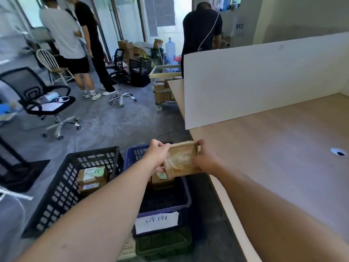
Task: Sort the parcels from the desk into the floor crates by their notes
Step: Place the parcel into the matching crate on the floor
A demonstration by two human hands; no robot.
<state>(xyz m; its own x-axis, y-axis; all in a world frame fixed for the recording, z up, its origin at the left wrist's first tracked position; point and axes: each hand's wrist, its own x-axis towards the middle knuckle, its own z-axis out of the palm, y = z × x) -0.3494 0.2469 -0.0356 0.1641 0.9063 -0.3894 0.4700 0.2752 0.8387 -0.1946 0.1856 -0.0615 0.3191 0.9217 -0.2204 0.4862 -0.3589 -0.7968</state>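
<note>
Holding one parcel (181, 157) between both hands, we have it in the air over the far end of the blue crate (132, 156), just off the edge of the surface (273, 148). Our left hand (157, 154) has its fingers curled round the parcel's left end, and our right hand (206, 160) has its fingers wrapped round the right end, so both grip the same brown, tape-wrapped packet.

We count three crates plainly on the floor: a black crate (56, 195) on the left, the blue one beside it, and a green crate (164, 246) nearer to us. A pale latticed edge (129, 248) beside the green one we cannot identify.

The black crate holds at least two stacked boxes (90, 178), the top one bearing a green note. The blue crate holds one box (162, 181) with a green note, partly hidden under the held parcel. One white paper label (156, 222) with dark characters sits on the blue crate's near wall.

On the surface we see one white partition (264, 82) and one round cable hole (339, 152). Beyond stand three people (62, 31), two black office chairs (35, 95) and one white chair (51, 65).
</note>
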